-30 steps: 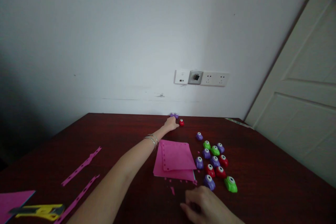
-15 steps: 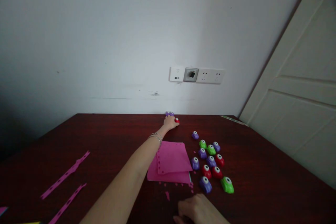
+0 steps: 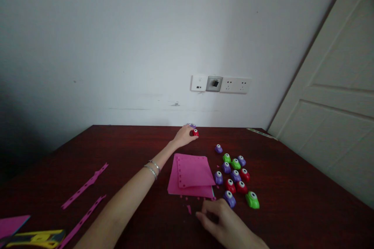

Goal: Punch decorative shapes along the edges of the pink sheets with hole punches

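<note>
My left hand is stretched to the far side of the table, fingers and thumb around a red craft punch. Just behind it, purple craft punches stand near the wall, partly hidden by the hand. Pink paper sheets lie stacked mid-table, the top one with small holes along its left and lower edges. My right hand rests in front of the stack, fingers loosely curled and thumb apart, holding nothing visible. Close to it are a purple punch and a green punch.
Several more red, green and purple punches cluster right of the paper. Tiny pink scraps lie before the stack. On the left are punched pink strips, a yellow utility knife and another pink sheet. The wall carries sockets.
My left hand has shifted slightly left at the far edge, the red punch still in its fingers. My right hand has moved up toward the paper. The view has tilted, showing the knife.
</note>
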Available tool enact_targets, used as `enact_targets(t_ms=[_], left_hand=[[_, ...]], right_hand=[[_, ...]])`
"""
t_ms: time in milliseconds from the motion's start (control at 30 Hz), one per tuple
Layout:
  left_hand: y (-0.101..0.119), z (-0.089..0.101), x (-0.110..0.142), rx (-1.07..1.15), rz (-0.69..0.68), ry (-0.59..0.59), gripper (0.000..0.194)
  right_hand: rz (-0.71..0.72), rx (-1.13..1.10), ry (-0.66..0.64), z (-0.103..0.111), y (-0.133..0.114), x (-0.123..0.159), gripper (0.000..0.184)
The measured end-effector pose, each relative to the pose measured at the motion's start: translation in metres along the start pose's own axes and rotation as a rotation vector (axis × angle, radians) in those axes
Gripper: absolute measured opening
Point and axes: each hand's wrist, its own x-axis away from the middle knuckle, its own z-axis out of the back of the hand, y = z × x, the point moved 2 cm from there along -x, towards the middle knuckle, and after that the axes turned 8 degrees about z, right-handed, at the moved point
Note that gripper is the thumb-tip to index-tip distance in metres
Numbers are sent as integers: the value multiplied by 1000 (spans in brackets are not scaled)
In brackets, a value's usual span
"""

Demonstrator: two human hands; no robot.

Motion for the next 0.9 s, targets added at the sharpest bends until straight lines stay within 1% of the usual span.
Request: enact_targets(t_ms=[33,100,200,300,400,467,600,667,800,900], left_hand=[[1,10,11,-5,-64,24,22],[3,29,34,-6,-114,49,23],[9,54,68,-9,-148,-1,20],[18,72,99,-19,-195,-48,18],[27,82,126,-24,-233,-106,18],[31,84,141,-22,-247,-134,20],[37,82,159,-10,-255,-177,20],[38,78,163,-10,-257,-197,18],[38,67,167,-13,-270,-234,20],[36,56,169,-14,-280,-268,21]], right_hand=[[-13,-39,36,3,-1,-2,31],[-51,-141,80,9,-2,-6,34],[-165,-329,109,15,1,-12,36],[-216,-459,131,19,2,-19,37],[-227,-514,171,23,0,-27,35],[-234,-569,169,22,-2,-33,35],[-254,-718,95,16,-9,-42,40],[-267,-774,71,12,-11,-45,43],[-282,-860,99,2,-12,-43,46],[-305,-902,87,-4,-9,-39,46]])
